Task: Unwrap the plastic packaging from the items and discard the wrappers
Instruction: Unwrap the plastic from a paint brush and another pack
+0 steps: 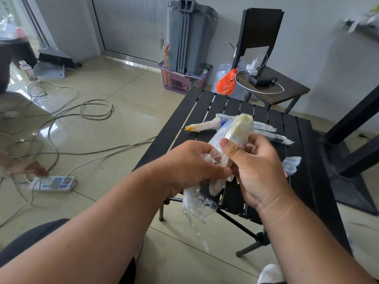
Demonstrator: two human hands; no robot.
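My right hand (pixel 258 167) grips a small pale block-shaped item (pixel 242 128) half covered in clear plastic, held tilted above the black slatted table (pixel 205 111). My left hand (pixel 188 167) pinches the loose clear wrapper (pixel 196 206) that hangs down from the item's lower end. On the table behind lie wrapped items: a long one with an orange tip (pixel 203 127), another long wrapped one (pixel 270 134) and a small round bluish one (pixel 291 165).
A grey bin (pixel 190 35) stands at the back wall in a purple basket (pixel 180 78). A dark chair (pixel 264 58) holds cables and an orange bag (pixel 226 82). Cables and a power strip (pixel 53 183) lie on the tiled floor at left; another person's hand (pixel 30 169) touches them.
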